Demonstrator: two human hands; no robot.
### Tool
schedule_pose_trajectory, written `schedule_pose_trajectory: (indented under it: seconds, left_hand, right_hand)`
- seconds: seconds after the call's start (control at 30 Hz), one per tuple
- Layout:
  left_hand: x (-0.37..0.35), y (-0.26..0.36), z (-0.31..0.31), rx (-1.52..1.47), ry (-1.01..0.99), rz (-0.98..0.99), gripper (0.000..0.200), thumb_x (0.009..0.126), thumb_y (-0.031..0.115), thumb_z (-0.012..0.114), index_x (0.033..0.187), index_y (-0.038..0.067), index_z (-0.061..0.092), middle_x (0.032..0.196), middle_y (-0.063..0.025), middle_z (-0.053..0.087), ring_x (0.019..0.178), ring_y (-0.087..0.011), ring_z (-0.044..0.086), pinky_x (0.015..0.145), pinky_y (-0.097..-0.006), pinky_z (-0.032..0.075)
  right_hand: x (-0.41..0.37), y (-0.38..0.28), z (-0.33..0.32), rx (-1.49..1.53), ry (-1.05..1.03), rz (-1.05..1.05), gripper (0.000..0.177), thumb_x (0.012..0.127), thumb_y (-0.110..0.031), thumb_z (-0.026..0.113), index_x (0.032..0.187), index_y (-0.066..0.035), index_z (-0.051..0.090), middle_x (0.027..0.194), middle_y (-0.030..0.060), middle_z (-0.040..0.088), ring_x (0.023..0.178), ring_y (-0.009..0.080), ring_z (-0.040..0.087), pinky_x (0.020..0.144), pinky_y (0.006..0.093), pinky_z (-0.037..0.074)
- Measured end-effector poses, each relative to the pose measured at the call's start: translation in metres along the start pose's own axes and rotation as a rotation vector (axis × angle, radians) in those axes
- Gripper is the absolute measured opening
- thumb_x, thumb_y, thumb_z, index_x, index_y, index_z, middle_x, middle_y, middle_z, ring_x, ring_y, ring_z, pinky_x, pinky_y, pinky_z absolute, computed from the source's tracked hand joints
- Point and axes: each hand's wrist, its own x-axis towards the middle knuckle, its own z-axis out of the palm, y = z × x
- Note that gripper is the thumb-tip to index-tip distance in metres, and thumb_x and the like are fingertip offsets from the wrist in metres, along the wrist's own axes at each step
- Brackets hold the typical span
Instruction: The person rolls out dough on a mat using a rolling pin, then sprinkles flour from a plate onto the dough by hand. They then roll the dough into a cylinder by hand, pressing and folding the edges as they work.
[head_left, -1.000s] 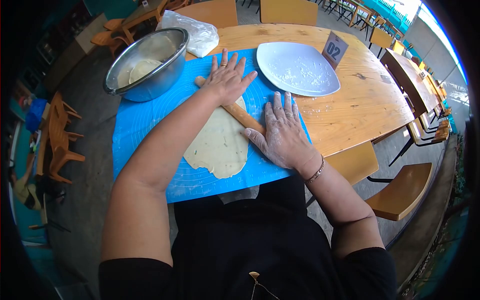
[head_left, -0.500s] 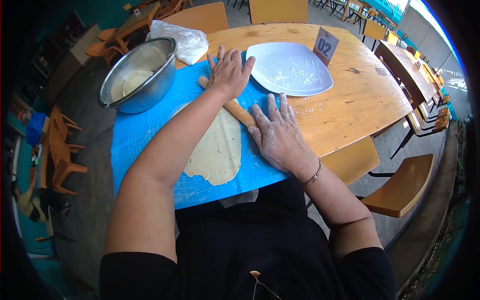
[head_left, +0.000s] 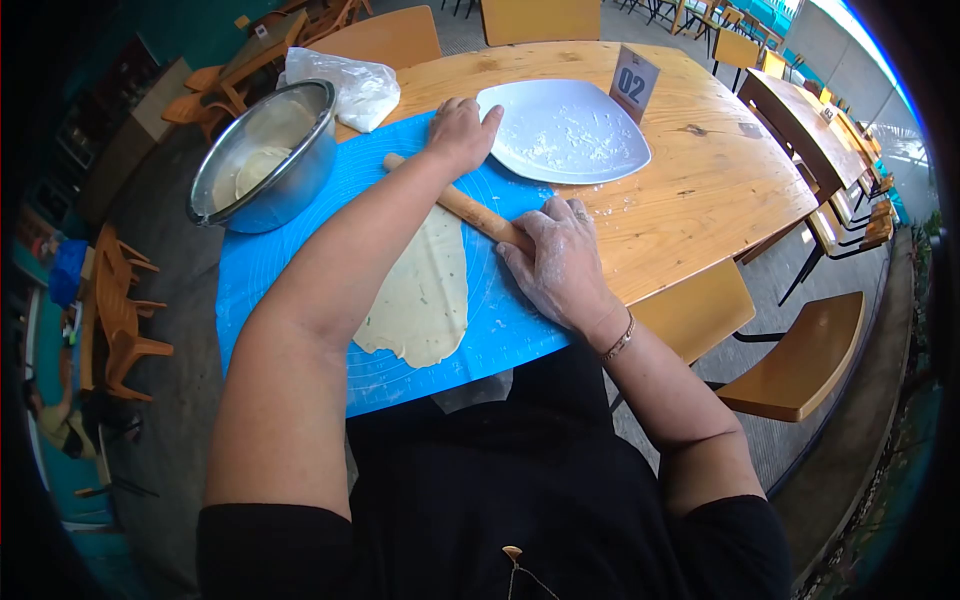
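A pale, thin sheet of dough (head_left: 420,295) with green flecks lies on the blue baking mat (head_left: 500,345), partly hidden under my left forearm. Across its far end a wooden rolling pin (head_left: 478,214) lies slantwise. My right hand (head_left: 562,262), dusted with flour, is wrapped round the near right end of the pin. Beyond the pin, my left hand (head_left: 465,135) is at the mat's far edge, beside the white plate (head_left: 560,165). Its fingers are bent and close together, the thumb points toward the plate, and the fingertips are hidden. Flour is scattered over the plate.
A metal bowl (head_left: 300,150) with dough inside stands on the mat's far left corner. Behind it is a clear plastic bag (head_left: 350,90) with white contents. A "02" table sign (head_left: 634,85) stands behind the plate. Chairs (head_left: 795,360) surround the wooden table (head_left: 710,190).
My left hand has gone from spread over the pin to bent at the mat's far edge. My right hand has changed from lying flat to wrapping round the pin's end. The view has shifted slightly.
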Motion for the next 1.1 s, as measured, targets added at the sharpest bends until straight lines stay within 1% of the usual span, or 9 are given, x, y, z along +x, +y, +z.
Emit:
schedule_pose_trajectory:
  seconds: [0.17,0.2,0.43,0.6,0.8,0.87,0.97,1.03,1.1]
  left_hand:
    - [-0.02,0.034,-0.071,-0.269,0.02,0.024,0.052,0.1,0.046,0.055,0.103,-0.003,0.072,0.103,-0.0211,0.072,0.107,-0.0358,0.067,0.095,-0.0432,0.05]
    - [-0.028,0.032,-0.082,-0.276,0.085,0.088,0.048,0.101,0.044,0.057,0.109,-0.002,0.07,0.099,-0.012,0.072,0.092,-0.0209,0.066,0.084,-0.0356,0.051]
    - [-0.102,0.0,-0.178,-0.332,0.243,0.196,0.04,0.107,0.033,0.049,0.112,-0.001,0.07,0.105,-0.0099,0.072,0.101,-0.018,0.065,0.092,-0.0332,0.048]
    - [-0.148,-0.03,-0.178,-0.133,0.174,0.291,0.05,0.11,0.039,0.039,0.124,0.0,0.066,0.118,-0.014,0.069,0.116,-0.0246,0.062,0.105,-0.0354,0.042]
    - [-0.196,-0.065,-0.132,0.03,-0.32,-0.129,0.07,0.109,0.054,0.021,0.155,0.004,0.038,0.167,-0.019,0.018,0.157,-0.0325,0.002,0.127,-0.0441,0.008]
    - [-0.209,-0.07,-0.12,0.056,-0.268,-0.14,0.073,0.108,0.056,0.021,0.155,0.002,0.036,0.167,-0.021,0.019,0.157,-0.035,0.002,0.126,-0.0455,0.005]
    - [-0.206,-0.069,-0.118,0.118,-0.242,-0.132,0.077,0.107,0.058,0.019,0.158,0.0,0.027,0.167,-0.0237,0.014,0.156,-0.038,-0.001,0.126,-0.0481,-0.001]
    - [-0.202,-0.066,-0.113,0.167,-0.251,-0.236,0.083,0.106,0.061,0.016,0.159,-0.002,0.022,0.167,-0.0245,0.01,0.156,-0.038,-0.005,0.125,-0.0496,-0.002]
    - [-0.2,-0.062,-0.114,0.183,-0.282,-0.268,0.085,0.105,0.063,0.015,0.159,-0.002,0.02,0.167,-0.025,0.008,0.156,-0.0379,-0.006,0.125,-0.0501,-0.003]
  right_hand:
    - [0.017,0.016,-0.019,0.07,-0.105,0.083,0.035,0.091,-0.032,0.069,0.091,0.003,0.073,0.092,0.0224,0.069,0.093,0.0387,0.065,0.085,0.0494,0.05]
    - [0.018,0.018,-0.024,0.203,-0.15,0.16,0.038,0.093,-0.033,0.068,0.095,0.004,0.073,0.089,0.023,0.069,0.086,0.0361,0.067,0.081,0.0468,0.051]
    - [0.026,-0.002,-0.046,0.344,-0.169,0.089,0.03,0.096,-0.022,0.067,0.107,0.005,0.071,0.089,0.0207,0.07,0.083,0.0293,0.068,0.079,0.0414,0.052]
    - [0.067,-0.025,-0.018,0.097,-0.212,-0.431,0.022,0.086,-0.008,0.073,0.107,0.001,0.071,0.097,0.0124,0.066,0.095,0.0304,0.064,0.088,0.0406,0.053]
    - [0.114,-0.031,0.025,-0.052,-0.418,-0.438,0.026,0.082,-0.012,0.073,0.108,-0.006,0.074,0.107,0.0146,0.069,0.106,0.032,0.063,0.098,0.0415,0.049]
    - [0.128,-0.039,0.029,-0.082,-0.511,-0.298,0.03,0.084,-0.018,0.073,0.112,-0.007,0.074,0.112,0.0163,0.069,0.112,0.0327,0.062,0.106,0.0427,0.046]
    - [0.14,-0.04,0.051,-0.503,-0.421,-0.647,0.056,0.096,-0.049,0.057,0.137,-0.011,0.063,0.142,0.0231,0.056,0.14,0.0379,0.045,0.121,0.049,0.029]
    - [0.13,-0.046,0.071,-0.337,-0.208,-0.216,0.076,0.101,-0.064,0.035,0.155,-0.012,0.042,0.16,0.0224,0.035,0.152,0.043,0.021,0.122,0.0583,0.019]
    - [0.128,-0.045,0.073,-0.411,-0.283,-0.197,0.081,0.1,-0.068,0.026,0.157,-0.011,0.038,0.163,0.0225,0.028,0.153,0.0441,0.014,0.123,0.0574,0.016]
